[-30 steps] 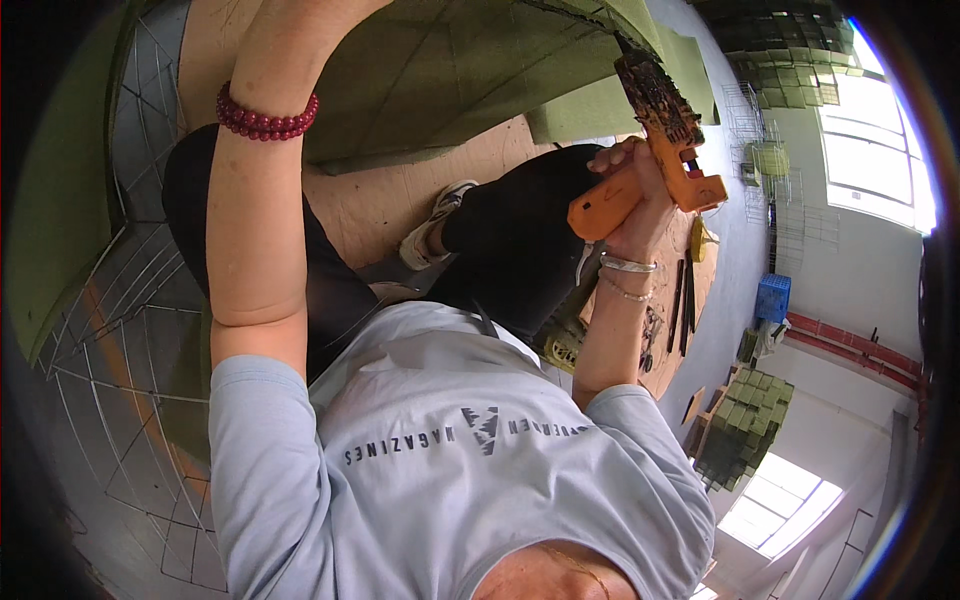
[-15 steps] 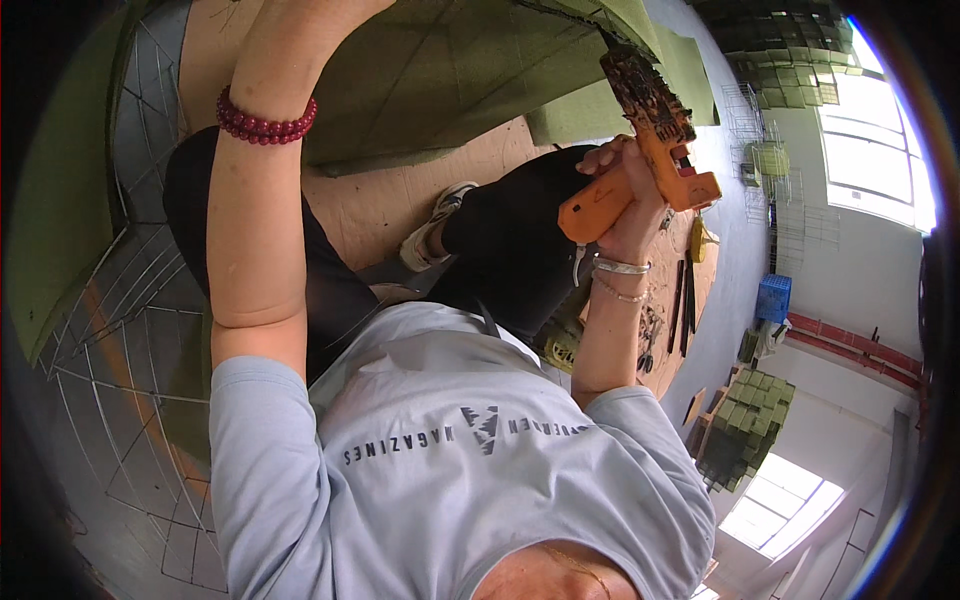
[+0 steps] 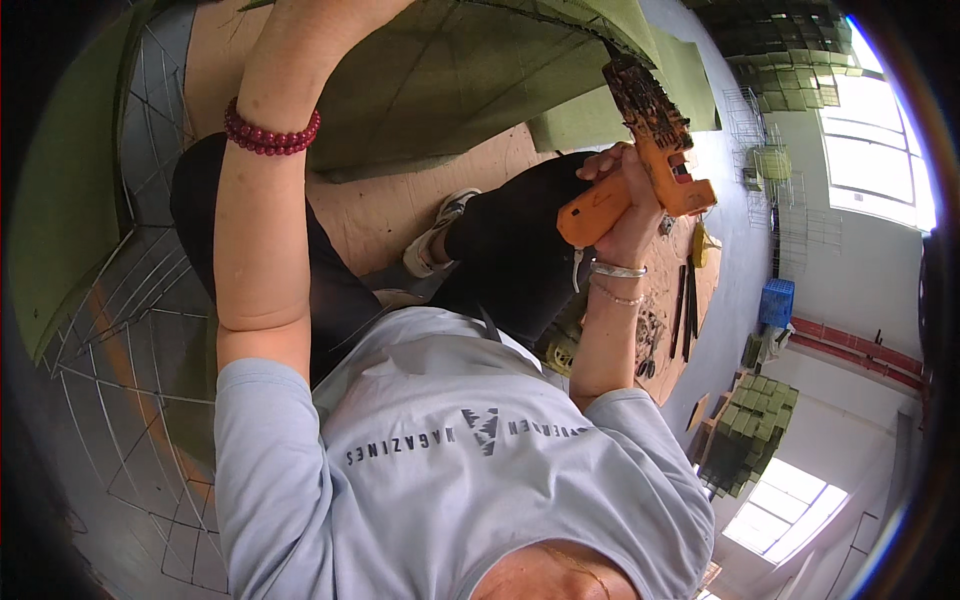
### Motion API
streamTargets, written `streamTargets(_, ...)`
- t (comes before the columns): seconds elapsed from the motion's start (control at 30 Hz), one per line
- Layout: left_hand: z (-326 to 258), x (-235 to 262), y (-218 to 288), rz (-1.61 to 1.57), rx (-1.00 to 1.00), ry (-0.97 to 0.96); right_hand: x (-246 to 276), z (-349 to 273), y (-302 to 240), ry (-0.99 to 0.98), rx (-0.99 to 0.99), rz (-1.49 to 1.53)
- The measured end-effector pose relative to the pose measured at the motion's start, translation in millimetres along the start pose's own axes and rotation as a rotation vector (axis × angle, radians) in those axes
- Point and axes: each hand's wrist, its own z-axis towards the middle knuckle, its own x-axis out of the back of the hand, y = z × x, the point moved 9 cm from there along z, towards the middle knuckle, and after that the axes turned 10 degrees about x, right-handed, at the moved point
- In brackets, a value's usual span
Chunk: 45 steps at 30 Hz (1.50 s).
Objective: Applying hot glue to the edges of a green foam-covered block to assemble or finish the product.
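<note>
My right hand (image 3: 635,215) grips the handle of an orange hand-held gun tool (image 3: 600,205). Its dark, crusted nose (image 3: 645,100) points up against the edge of a green felt sheet (image 3: 450,90). Two thin bangles sit on that wrist. My left forearm, with a red bead bracelet (image 3: 270,130), reaches up over the same sheet. My left hand (image 3: 340,15) runs out at the top edge, so only its heel shows. Below are my light blue shirt (image 3: 450,470) and black trousers (image 3: 510,250).
A wire mesh frame (image 3: 130,330) partly covered in green felt curves along the left. A wooden board (image 3: 370,220) lies under my shoe (image 3: 435,235). Long tools (image 3: 685,310), a blue crate (image 3: 777,302) and a stack of green blocks (image 3: 750,430) are at the right.
My right hand has shifted the orange tool slightly up and left along the felt edge. My left arm has stayed where it was.
</note>
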Motion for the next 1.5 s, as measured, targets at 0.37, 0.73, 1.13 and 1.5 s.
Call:
streamTargets(0.37,-5,1,7,-0.067,-0.073,-0.014,-27,-19,8,-0.089,-0.059,0.139)
streamTargets(0.73,-5,5,13,0.027,0.006,-0.033,-49,-26,20,-0.090,-0.111,0.211)
streamTargets(1.13,-7,-13,-3,0.028,-0.087,-0.041,-55,-32,28,-0.094,-0.141,0.186)
streamTargets(1.5,-6,-6,-1,-0.015,-0.066,-0.054,-36,-34,14,-0.062,-0.118,0.199)
